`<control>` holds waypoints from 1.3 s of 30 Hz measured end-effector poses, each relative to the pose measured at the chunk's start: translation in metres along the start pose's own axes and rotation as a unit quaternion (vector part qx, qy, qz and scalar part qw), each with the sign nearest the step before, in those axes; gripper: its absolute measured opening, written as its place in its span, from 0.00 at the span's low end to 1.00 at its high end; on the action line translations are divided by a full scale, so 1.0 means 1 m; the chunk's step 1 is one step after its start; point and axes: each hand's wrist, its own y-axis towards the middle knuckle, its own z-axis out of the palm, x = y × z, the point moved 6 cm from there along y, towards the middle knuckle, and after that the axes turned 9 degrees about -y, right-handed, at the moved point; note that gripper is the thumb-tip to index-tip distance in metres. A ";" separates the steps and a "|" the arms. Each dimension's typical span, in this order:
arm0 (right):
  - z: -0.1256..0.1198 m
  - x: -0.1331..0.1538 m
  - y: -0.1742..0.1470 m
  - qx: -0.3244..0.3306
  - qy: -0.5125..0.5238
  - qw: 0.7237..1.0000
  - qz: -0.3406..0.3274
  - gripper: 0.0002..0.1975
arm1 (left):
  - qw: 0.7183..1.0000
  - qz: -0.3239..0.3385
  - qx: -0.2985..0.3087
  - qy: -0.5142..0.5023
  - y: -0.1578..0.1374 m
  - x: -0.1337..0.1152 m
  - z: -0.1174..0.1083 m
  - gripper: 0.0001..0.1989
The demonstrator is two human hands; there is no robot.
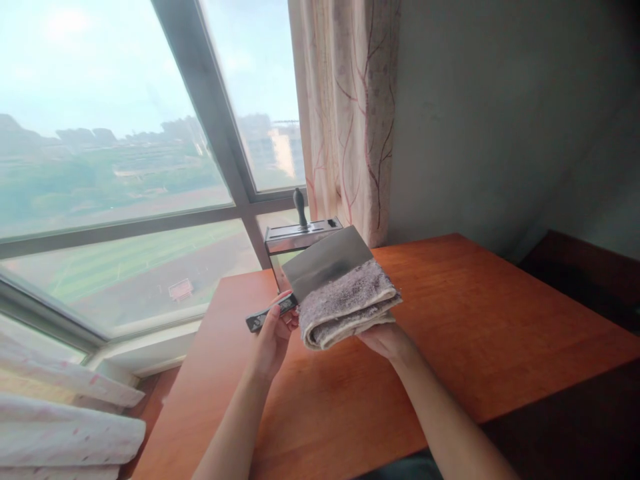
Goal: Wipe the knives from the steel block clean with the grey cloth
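Observation:
A cleaver (327, 261) with a broad grey blade and a dark patterned handle is held up over the table. My left hand (274, 340) is closed around its handle, thumb on top. My right hand (387, 339) supports a folded grey-purple towel (350, 293) with pale edging from below; its fingers are mostly hidden under the cloth. The towel covers the near part of the blade, while the far part shows bare. Behind the blade stands a knife block (303, 230) with one dark handle sticking up, partly hidden by the cleaver.
The reddish-brown wooden table (480, 320) extends beneath both arms and off to the right. A large window (235, 173) fills the left side, beside a patterned curtain (360, 120). More curtain fabric (65, 430) hangs at the lower left. Behind the table is a grey wall (490, 120).

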 end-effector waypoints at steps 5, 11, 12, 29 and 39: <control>-0.007 -0.007 0.008 -0.069 0.020 0.997 -0.026 0.19 | 0.997 -0.001 0.043 0.058 -0.005 0.011 0.008 0.20; -0.019 -0.011 0.011 -0.137 0.069 0.987 -0.043 0.10 | 0.976 -0.021 0.115 0.181 -0.014 0.030 0.025 0.24; -0.021 -0.011 0.011 -0.147 0.080 0.985 -0.043 0.08 | 0.974 -0.019 0.117 0.193 -0.014 0.032 0.026 0.24; -0.059 0.026 0.007 -0.248 0.104 0.956 -0.119 0.12 | 0.978 -0.018 0.091 0.186 -0.011 0.016 0.021 0.23; -0.033 -0.010 0.011 -0.194 0.045 0.979 -0.052 0.07 | 0.970 -0.006 0.101 0.222 -0.013 0.025 0.026 0.23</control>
